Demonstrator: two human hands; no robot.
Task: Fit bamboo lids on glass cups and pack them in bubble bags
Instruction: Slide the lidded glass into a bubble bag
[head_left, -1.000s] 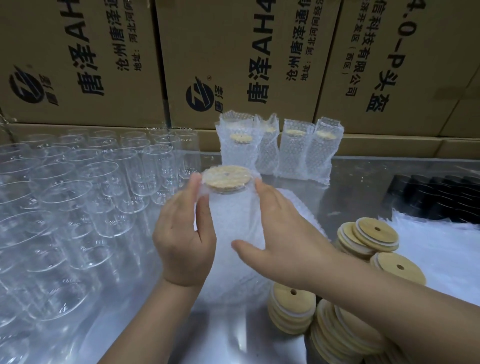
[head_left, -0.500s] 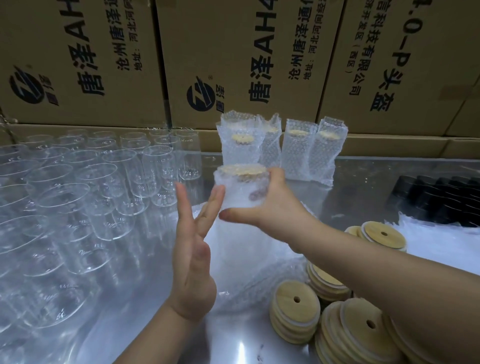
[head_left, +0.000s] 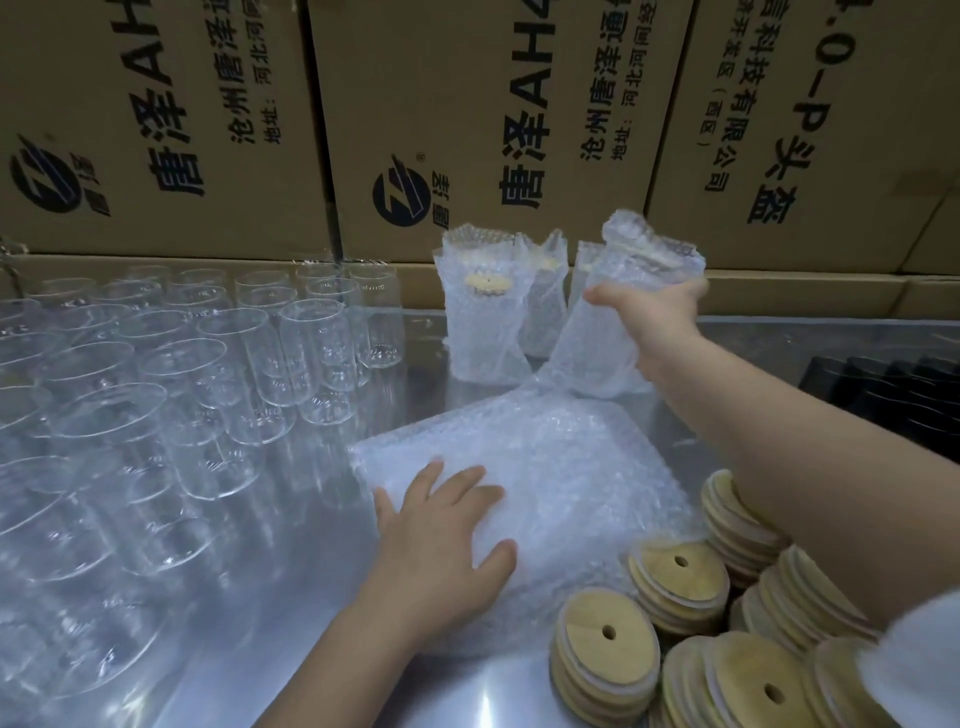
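**Q:** What forms the background?
**A:** Printed cardboard boxes (head_left: 467, 130), stacked along the far edge of a reflective metal surface (head_left: 322, 597).

**Q:** What lies on it?
**A:** At left, a dense group of glass cups (head_left: 156, 389), upright and open-topped. At centre, a flat stack of bubble bags (head_left: 561, 467). At near right, bamboo lids (head_left: 675, 577) in leaning piles, each with a central hole. At far centre, a row of bagged cups (head_left: 480, 306) stands upright against the boxes, and a lid shows through the foremost bag. At far right, dark objects (head_left: 883, 384), too dim to identify.

**Q:** Where is the cup being handled?
**A:** The held cup (head_left: 597, 332), already in its bubble bag, is tilted with its top leaning right, just beside the row. Whether its base touches the surface cannot be told.

**Q:** And the hands?
**A:** The right hand (head_left: 660, 312) has fingers and thumb curled round the upper part of the held cup. The left hand (head_left: 441, 540) rests palm down, fingers straight and spread, on the near-left corner of the stack.
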